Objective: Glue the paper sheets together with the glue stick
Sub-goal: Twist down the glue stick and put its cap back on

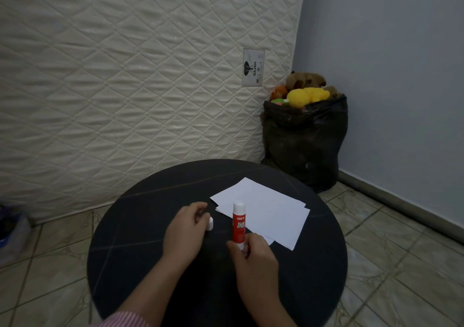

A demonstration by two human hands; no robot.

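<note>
Now, hands: right hand [253, 259] grasps the base of the glue stick [238, 222], fingers curled round its white twist end; left hand [187, 228] pinches the small white cap [210, 223] at its fingertips.
Glue stick place: upright over the round black table [140, 226], at the near-left edge of the paper sheets [266, 211], roughly at 5 o'clock of the table's middle.
Long axis: near vertical in the head view, running 6 to 12 o'clock, base low in the fingers, uncapped white tip pointing to 12, away from the person.
Key relation: the sheets lie at 1 to 2 o'clock from the right hand's fingers, just beside the tube; the right hand is the nearer hand.
Sheets: several white pieces overlapped loosely, long edges slanting from 10 towards 4 o'clock.
Judgement: the tip likely has to tilt over and down towards 1 o'clock to meet the top sheet; whether glue is wound out, I cannot tell.
</note>
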